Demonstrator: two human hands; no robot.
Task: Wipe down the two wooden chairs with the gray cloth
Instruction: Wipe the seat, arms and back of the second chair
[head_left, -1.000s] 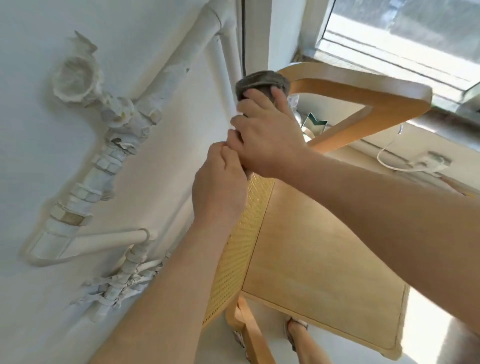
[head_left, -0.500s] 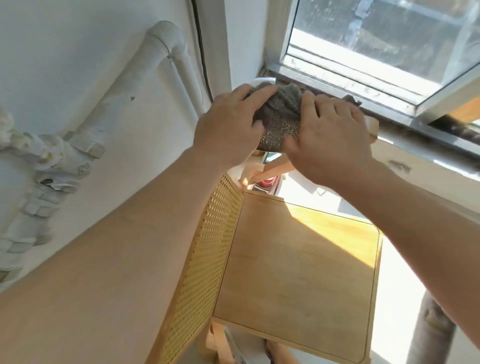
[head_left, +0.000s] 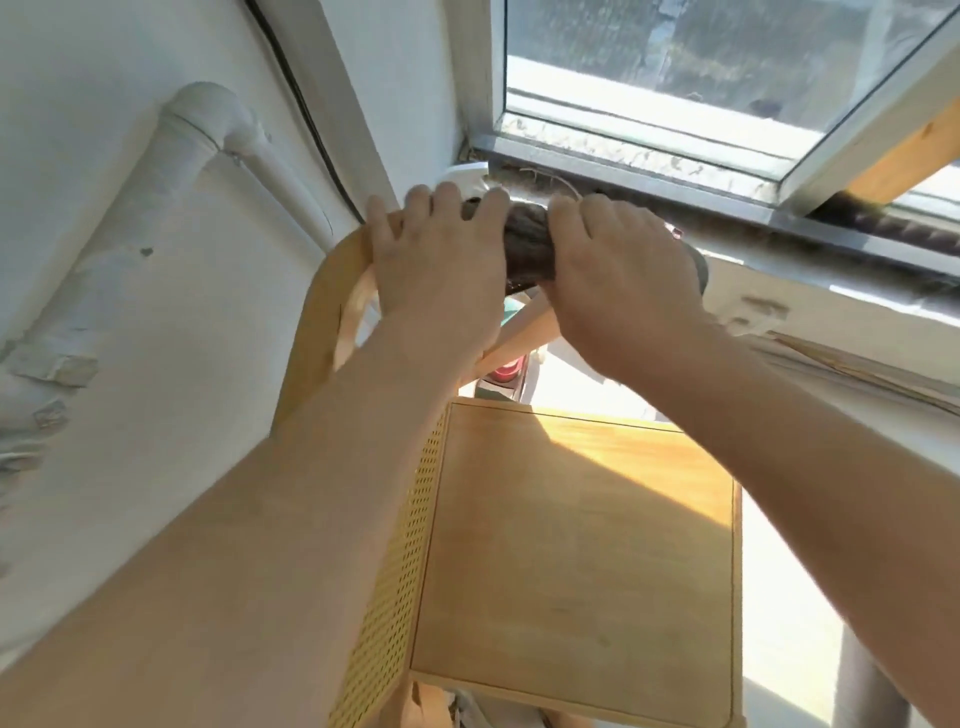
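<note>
A light wooden chair stands below me, its flat seat in the middle of the head view and its perforated woven back at the left. The gray cloth is wrapped over the chair's curved top rail. My left hand grips the cloth and rail on the left side. Beside it, my right hand curls round the cloth on the right. Most of the cloth is hidden under my hands. A second chair is not clearly in view.
A white wall with painted pipes runs along the left, close to the chair back. A window frame and dusty sill sit just behind the rail. A small red object lies beneath the rail. A dark post stands at the lower right.
Both hands have shifted along the top rail with the cloth and now sit side by side. The camera has tilted so the window and seat fill more of the view.
</note>
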